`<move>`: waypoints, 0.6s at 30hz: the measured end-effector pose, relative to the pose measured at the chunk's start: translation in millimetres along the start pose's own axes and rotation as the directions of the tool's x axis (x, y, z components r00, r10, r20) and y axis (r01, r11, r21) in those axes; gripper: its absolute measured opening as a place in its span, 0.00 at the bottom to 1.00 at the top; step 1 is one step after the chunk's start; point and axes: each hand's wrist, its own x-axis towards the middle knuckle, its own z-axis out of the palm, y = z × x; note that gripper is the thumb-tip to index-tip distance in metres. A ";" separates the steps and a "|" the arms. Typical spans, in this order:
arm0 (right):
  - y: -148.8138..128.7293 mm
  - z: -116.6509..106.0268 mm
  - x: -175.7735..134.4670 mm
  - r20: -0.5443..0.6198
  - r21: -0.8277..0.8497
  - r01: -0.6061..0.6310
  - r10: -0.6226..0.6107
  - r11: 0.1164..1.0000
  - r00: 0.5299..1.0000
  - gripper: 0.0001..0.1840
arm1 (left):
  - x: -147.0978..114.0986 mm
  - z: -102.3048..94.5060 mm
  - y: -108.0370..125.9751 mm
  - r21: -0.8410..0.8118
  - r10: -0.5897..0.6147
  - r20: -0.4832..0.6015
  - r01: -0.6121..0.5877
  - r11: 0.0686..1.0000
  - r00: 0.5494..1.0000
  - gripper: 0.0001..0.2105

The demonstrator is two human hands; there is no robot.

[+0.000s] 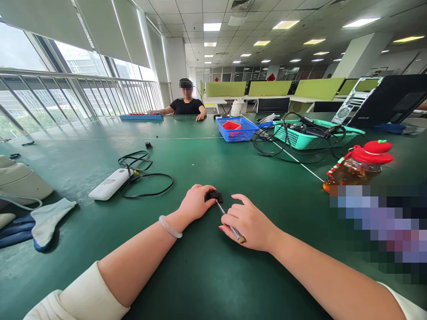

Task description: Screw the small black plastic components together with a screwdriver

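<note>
A small black block-shaped part (217, 195) rests on the green table, held at its left end between the thumb and fingers of my left hand (197, 201). My right hand (245, 222) grips a slim screwdriver (230, 222) with a metal shaft and a brownish handle end. The shaft slants up and left, and its tip meets the near side of the black part. Whether the tip sits in a screw is too small to tell. My right index finger is raised off the screwdriver.
A white power bank (110, 184) with a black cable (147, 195) lies left; gloves (50, 220) lie farther left. Beyond are a blue basket (237, 133), a green basket (300, 141) of cables and a red-lidded bottle (355, 171). A person (187, 104) sits at the far edge.
</note>
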 end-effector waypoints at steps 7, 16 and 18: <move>-1.7 -1.3 2.1 -0.058 0.020 0.005 -0.004 1.000 0.998 0.13 | 0.2 0.0 -0.4 0.005 -0.011 0.001 0.011 1.000 1.000 0.15; 0.7 7.0 1.8 -0.064 0.024 -0.028 0.030 0.999 0.997 0.12 | 1.7 -0.8 0.5 -0.011 -0.029 0.008 0.029 1.000 1.000 0.15; 2.4 9.6 1.6 -0.058 0.024 -0.042 0.043 0.999 0.997 0.11 | 1.9 -0.7 -0.1 -0.017 -0.030 0.008 0.030 0.999 1.000 0.14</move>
